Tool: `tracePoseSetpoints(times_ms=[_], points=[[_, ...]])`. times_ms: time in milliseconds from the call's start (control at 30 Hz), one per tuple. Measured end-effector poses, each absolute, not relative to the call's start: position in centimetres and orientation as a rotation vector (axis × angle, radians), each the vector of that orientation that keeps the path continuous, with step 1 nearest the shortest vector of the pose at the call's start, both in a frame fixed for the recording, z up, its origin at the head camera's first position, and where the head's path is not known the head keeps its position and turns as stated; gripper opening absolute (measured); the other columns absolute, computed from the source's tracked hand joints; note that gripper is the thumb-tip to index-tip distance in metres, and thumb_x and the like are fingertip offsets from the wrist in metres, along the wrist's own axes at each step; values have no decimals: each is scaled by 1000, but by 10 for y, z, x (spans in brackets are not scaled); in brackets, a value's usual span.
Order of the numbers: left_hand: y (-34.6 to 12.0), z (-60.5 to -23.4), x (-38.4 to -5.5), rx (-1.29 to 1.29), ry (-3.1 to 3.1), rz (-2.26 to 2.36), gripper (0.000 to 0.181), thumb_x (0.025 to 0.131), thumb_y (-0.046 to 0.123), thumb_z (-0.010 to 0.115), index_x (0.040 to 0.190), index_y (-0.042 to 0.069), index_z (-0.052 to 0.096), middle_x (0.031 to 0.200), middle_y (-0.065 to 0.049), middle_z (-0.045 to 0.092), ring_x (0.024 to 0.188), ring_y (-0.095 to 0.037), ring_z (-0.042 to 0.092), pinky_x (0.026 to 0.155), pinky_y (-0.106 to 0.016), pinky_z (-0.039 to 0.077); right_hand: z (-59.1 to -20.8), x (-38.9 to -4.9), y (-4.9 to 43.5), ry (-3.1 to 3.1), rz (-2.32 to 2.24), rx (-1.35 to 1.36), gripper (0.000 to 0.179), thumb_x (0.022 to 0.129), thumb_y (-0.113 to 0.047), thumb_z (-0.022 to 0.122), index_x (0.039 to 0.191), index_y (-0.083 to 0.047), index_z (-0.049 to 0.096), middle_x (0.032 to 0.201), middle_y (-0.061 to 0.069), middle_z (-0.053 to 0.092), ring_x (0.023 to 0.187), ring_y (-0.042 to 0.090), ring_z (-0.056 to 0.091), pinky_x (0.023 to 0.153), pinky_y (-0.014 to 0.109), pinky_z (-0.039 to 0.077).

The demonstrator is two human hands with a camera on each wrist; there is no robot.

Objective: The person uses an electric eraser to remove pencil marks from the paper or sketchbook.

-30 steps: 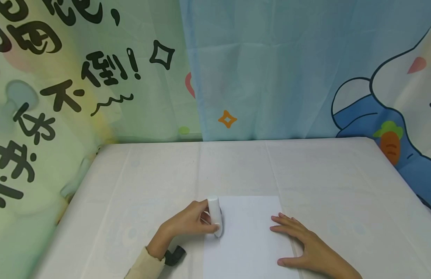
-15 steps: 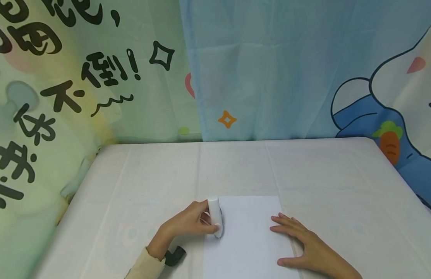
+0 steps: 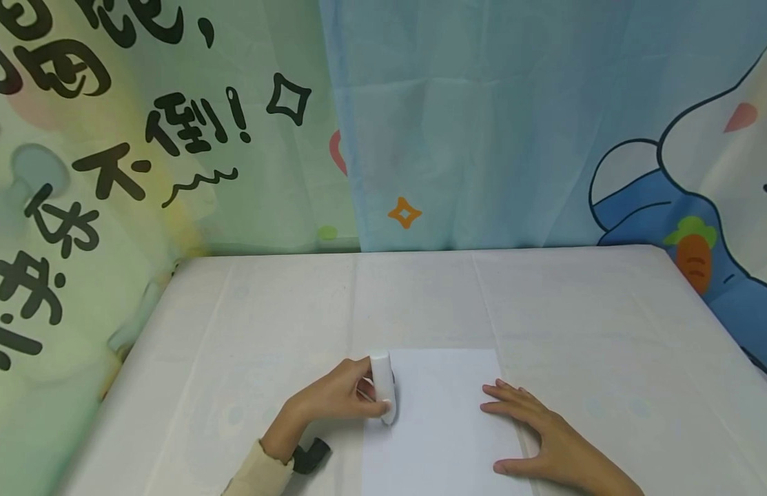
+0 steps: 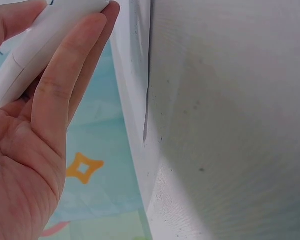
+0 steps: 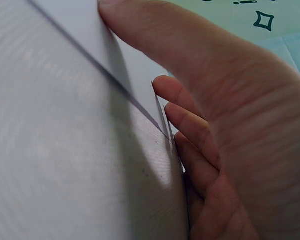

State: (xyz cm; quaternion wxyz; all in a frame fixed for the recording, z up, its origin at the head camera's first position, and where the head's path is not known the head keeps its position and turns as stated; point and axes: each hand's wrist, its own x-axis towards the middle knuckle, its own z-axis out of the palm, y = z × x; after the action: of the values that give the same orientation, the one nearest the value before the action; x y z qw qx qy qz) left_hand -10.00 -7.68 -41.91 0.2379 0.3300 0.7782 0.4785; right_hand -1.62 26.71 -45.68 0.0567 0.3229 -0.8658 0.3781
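My left hand [image 3: 336, 393] grips a white stapler-like tool [image 3: 383, 386], thumb at its near end and fingers along its far part. The tool lies over the left edge of a white sheet of paper [image 3: 445, 413], its long side roughly in line with that edge. In the left wrist view a seam runs across the smooth white body of the tool [image 4: 32, 47]; its far end is cut off by the frame. On the paper's right edge rests my right hand [image 3: 538, 434], fingers spread and thumb apart, with nothing held. The right wrist view shows its thumb [image 5: 154, 30] touching the paper.
A white cloth covers the table [image 3: 265, 303], with faint creases. Behind it hang a green printed curtain [image 3: 278, 193] and a blue one [image 3: 482, 151]. A black wrist device [image 3: 311, 455] sits at my left sleeve [image 3: 262, 472].
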Motion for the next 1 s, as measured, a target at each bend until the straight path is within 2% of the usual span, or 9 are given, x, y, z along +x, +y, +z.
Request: tracePoseSetpoints(times_ms=[767,1000], points=[[-78,-420,-100,912,2111,1303,25,85,8,72,103,1,55,100,-10,68,82,-1,63,75,-19,54,-458,-16,268,-2610,1151,989,69,68,-31,88,129,-14,60,150,-16,39,142,-8,18,111,6,6],[-77,-421,-100,922,2105,1297,28,85,8,72,106,0,55,101,-11,68,82,-1,63,76,-20,55,-457,-16,268,-2625,1157,985,69,69,-30,88,130,-14,59,151,-17,38,142,-8,16,111,5,5]])
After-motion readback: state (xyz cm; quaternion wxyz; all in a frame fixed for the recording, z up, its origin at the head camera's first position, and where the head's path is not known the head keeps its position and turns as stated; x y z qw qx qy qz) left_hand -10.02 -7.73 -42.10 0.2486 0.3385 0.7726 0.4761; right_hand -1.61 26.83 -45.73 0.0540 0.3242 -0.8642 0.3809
